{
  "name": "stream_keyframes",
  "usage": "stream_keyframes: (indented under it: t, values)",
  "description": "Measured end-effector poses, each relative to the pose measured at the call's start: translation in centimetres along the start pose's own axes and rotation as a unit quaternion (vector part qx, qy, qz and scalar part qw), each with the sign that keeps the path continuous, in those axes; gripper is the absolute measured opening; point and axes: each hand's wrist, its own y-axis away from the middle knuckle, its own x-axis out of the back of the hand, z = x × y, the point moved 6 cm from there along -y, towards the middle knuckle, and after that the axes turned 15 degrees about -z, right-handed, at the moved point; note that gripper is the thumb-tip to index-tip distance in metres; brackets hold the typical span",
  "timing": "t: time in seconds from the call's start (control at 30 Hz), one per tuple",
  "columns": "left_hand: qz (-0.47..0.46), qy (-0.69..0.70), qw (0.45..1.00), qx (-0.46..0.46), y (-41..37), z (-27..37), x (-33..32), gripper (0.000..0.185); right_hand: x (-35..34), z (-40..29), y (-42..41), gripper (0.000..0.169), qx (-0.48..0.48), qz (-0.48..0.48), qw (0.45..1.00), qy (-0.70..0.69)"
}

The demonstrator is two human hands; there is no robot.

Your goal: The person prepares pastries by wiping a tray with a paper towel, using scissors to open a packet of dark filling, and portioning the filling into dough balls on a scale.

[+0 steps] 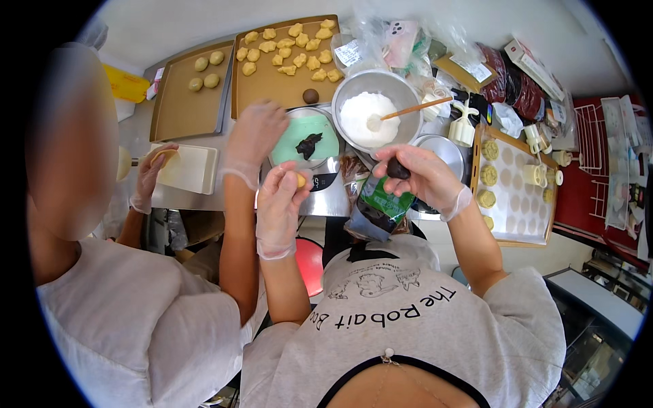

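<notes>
My left hand (pixel 278 209), in a clear plastic glove, pinches a small lump of yellow dough (pixel 301 179) between thumb and fingers. In my gloved right hand (pixel 428 173) rests a dark brown ball of filling (pixel 398 168), with the fingers curled around it. Between and beyond my hands, a kitchen scale (pixel 326 196) carries a pale green sheet (pixel 285 148) with a dark lump of paste (pixel 308 146) on it. Under my right hand lies an opened green-and-dark plastic bag of filling (pixel 382 204).
A co-worker's gloved hand (pixel 257 130) reaches beside the scale; the other (pixel 148 178) holds flattened dough (pixel 164 155). Dough-laden baking trays (pixel 285 97) (pixel 178 112) stand behind. A steel bowl (pixel 410 127) holds white powder and a wooden stick (pixel 418 108). Rightward lie mooncake presses (pixel 463 127) and a lined tray (pixel 510 224).
</notes>
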Motion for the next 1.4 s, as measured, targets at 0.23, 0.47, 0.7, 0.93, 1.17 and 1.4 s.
stream_keyframes:
  t: [0.23,0.47,0.7,0.93,1.17,1.4]
  values:
    - [-0.073,-0.004,0.997,0.015,-2.6,0.2,-4.3,0.043,1.0,0.5,2.4,0.026,0.026,0.076,0.997,-0.01]
    - [-0.049,-0.008,0.989,0.141,-1.4,-3.3,-6.0,0.051,-1.3,-0.6,0.2,0.019,0.021,0.121,0.926,0.358]
    - [-0.041,-0.011,0.992,0.121,-1.5,-2.2,-6.1,0.047,-2.2,-1.5,-0.6,0.02,0.015,0.116,0.895,0.43]
    - [-0.051,-0.037,0.991,0.122,-1.7,-1.5,-6.5,0.054,-4.9,-3.1,-4.0,0.023,0.096,0.05,0.751,0.652]
    - [-0.053,0.05,0.995,0.064,-2.6,1.3,-5.6,0.047,-6.7,-5.1,-6.4,0.03,0.105,0.034,0.701,0.704]
    - [-0.072,0.097,0.992,0.037,-1.7,2.4,-5.5,0.042,-8.3,-5.9,-7.0,0.031,0.22,-0.002,0.715,0.663]
